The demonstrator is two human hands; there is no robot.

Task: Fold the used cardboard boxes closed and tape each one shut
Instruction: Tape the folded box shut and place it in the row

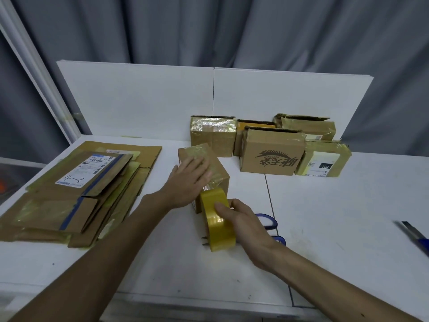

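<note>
I press my left hand (186, 180) flat, fingers straight, on the small brown cardboard box (195, 151), which sits directly under them, to pin its flaps shut. My right hand (246, 228) grips the yellow roll of packing tape (221, 233) just nearer than those fingertips, at the box's near edge, likely to draw the strip taut; blue-handled scissors (270, 223) wait behind my right fingers.

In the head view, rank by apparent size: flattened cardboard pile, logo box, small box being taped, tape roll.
1. flattened cardboard pile
2. logo box
3. small box and tape roll look alike; the roll sits nearer the camera and the left hand hides part of the box, so no ranking.
</note>
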